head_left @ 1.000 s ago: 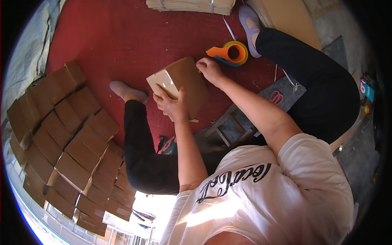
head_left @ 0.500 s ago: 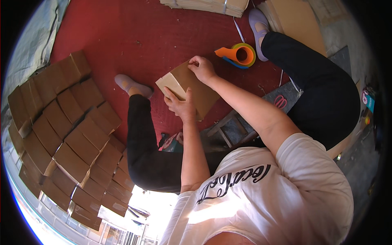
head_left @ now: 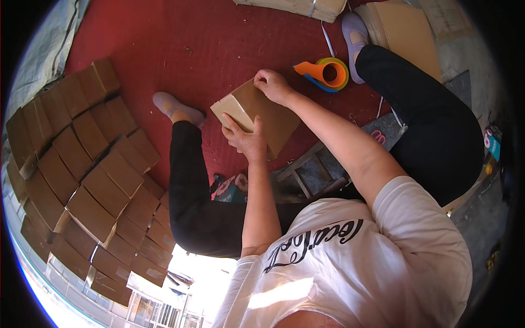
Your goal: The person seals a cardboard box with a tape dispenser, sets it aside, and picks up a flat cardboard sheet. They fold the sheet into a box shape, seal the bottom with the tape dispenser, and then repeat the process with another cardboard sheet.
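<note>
— Cardboard box (head_left: 262, 112), brown, with one pale end face turned up and to the left; where does it sit?

— Above the red floor mat (head_left: 164, 49), held up between both hands, in front of the person's knees and tilted.

— How do the hands take it?

— Left hand (head_left: 246, 139) is at the near lower edge, its fingers (head_left: 232, 124) laid flat and close together against the pale end, thumb up along the brown side. Right hand (head_left: 273, 86) is at the far upper corner, fingers curled and pressed together on the edge, pinching the cardboard there.

— What lies nearest?

— Orange tape dispenser (head_left: 325, 74) with a yellow-green roll, on the mat just beyond the right hand, not touching the box. A pale shoe (head_left: 355, 33) lies beside it, at the end of the black trouser leg (head_left: 426, 109). The other shoe (head_left: 175, 109) lies left of the box.

— And farther out?

— Many folded brown boxes (head_left: 87, 164) lie in overlapping rows along the left. Flat cardboard sheets (head_left: 301, 6) are stacked at the top edge, and a larger sheet (head_left: 404, 33) lies at the upper right. A low wooden stool (head_left: 311, 172) shows under the person's legs.
</note>
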`<act>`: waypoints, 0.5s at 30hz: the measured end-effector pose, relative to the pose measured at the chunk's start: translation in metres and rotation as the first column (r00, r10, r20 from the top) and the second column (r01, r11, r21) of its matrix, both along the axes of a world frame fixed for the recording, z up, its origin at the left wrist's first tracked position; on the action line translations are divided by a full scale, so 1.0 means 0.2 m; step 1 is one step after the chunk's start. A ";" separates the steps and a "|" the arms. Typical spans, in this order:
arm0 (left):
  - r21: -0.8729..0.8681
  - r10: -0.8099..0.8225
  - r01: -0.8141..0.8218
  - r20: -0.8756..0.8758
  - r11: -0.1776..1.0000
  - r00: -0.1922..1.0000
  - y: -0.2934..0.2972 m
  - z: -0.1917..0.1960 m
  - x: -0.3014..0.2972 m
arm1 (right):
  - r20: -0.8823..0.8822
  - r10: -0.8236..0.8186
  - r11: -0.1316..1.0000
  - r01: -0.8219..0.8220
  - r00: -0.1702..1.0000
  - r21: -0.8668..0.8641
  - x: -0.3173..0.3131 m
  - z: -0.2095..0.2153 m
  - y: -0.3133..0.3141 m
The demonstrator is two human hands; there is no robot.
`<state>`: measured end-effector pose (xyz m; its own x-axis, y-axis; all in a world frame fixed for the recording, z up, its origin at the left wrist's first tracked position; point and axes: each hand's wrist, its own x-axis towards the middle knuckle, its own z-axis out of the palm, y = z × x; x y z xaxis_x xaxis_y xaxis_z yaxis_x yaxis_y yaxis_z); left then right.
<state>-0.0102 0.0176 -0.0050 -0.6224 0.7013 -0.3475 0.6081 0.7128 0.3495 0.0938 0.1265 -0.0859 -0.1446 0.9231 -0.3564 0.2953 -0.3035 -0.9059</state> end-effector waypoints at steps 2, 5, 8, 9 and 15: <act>-0.007 0.004 -0.004 -0.001 1.000 1.000 0.00 0.00 0.01 | 0.030 0.055 0.998 -0.056 0.998 0.017 0.01 -0.01 0.01; -0.005 0.020 -0.020 0.005 1.000 1.000 0.00 0.00 0.00 | 0.000 0.066 0.997 -0.066 0.998 0.027 0.02 -0.01 0.01; -0.003 0.028 -0.028 0.009 1.000 1.000 -0.01 0.00 -0.02 | -0.167 -0.059 0.980 0.025 0.984 -0.199 0.01 0.03 -0.02; -0.006 0.018 -0.018 0.014 1.000 1.000 0.00 0.00 -0.01 | -0.163 -0.062 0.980 0.029 0.985 -0.198 0.02 0.01 -0.03; -0.014 0.060 -0.059 0.038 0.998 0.998 0.02 0.03 0.02 | 0.127 -0.237 0.961 0.213 0.963 0.173 -0.04 0.09 -0.15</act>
<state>-0.0052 0.0222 0.0014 -0.6490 0.6589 -0.3805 0.5511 0.7518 0.3620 0.0859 0.0972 -0.0678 0.1158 0.9716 -0.2064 0.3674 -0.2349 -0.8999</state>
